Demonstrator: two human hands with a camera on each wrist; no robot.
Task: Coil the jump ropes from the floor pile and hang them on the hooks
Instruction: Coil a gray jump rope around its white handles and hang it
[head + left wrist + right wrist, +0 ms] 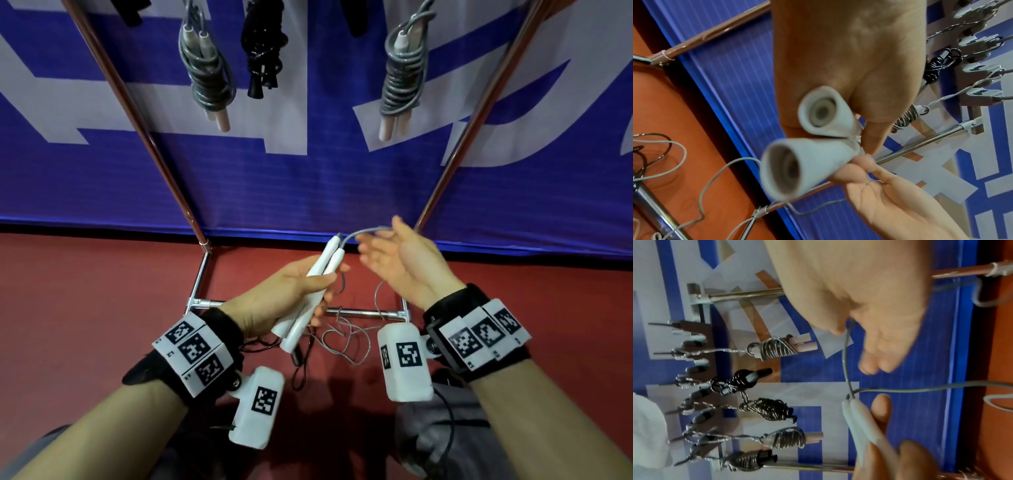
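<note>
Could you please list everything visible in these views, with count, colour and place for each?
white handles: two, white, side by side in the left hand.
grey cord: one, grey, runs from the handle tips past the right hand and lies loose on the floor.
coiled ropes: five visible in the right wrist view, grey and black, hanging on the hooks.
rack frame: one, chrome base bars with brown uprights, against the banner.
banner: one, blue and white, behind the rack.
floor: red.
black cord: black, on the floor under the hands.
left hand: grips both handles.
right hand: fingers spread, at the cord.
</note>
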